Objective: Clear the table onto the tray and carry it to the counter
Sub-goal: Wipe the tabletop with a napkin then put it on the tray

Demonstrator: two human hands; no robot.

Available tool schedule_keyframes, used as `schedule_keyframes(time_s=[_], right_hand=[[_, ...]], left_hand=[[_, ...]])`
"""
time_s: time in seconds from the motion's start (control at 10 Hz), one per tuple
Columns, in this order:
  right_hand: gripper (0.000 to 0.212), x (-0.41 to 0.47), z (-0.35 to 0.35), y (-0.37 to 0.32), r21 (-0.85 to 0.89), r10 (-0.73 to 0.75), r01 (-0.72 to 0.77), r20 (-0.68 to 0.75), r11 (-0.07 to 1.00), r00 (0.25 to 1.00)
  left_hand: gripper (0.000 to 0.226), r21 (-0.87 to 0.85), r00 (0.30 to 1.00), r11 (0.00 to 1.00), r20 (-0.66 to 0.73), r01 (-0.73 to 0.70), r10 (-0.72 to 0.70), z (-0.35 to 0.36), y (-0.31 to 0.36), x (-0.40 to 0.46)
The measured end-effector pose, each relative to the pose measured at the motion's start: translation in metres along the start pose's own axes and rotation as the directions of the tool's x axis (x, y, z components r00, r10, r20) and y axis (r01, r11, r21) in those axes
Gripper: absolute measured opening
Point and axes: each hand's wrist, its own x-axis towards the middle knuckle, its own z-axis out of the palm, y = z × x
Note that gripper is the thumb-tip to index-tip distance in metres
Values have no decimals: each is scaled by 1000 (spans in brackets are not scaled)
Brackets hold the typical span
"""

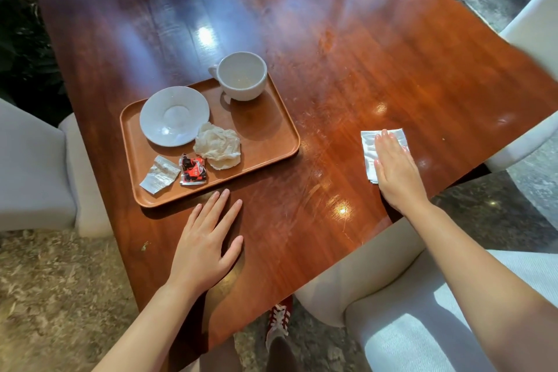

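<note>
my right hand [395,169] lies flat, fingers spread, on a napkin [370,149] right of the tray [265,136], my left hand [205,243] flat and empty just below it.

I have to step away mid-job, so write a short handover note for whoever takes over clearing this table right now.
Left hand: flat on the table, empty, just short of the tray.
Right hand: open, palm pressing the folded white napkin near the table's right edge.
On the tray: cup, saucer, crumpled tissue, red wrapper, silver wrapper.
Done: dishes and rubbish loaded.
Left: put the napkin on the tray, then carry it to the counter, which is out of view.
</note>
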Motion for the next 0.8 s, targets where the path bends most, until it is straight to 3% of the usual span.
schedule_keyframes(time_s=[0.1,0.3,0.5,0.7,0.8], right_hand=[[49,-2,-9,6,73,2,2,-64,997,998],[29,-8,-6,7,39,57,-49,-245,998,968],[17,-6,-2,-1,228,150,-59,-406,972,901],[19,-16,6,-8,259,127,-7,-449,966,885],[19,-30,11,-18,266,41,82,-429,960,902]], left_hand=[[61,-7,1000,1000,0,0,0,0,-1,-1],[61,-6,1000,1000,-5,-6,6,2,-2,0],[61,-2,1000,1000,-11,-1,1,2,-2,-1],[61,-6,1000,1000,-17,-7,7,2,-1,-1],[61,-2,1000,1000,-18,-5,5,3,-1,-1]])
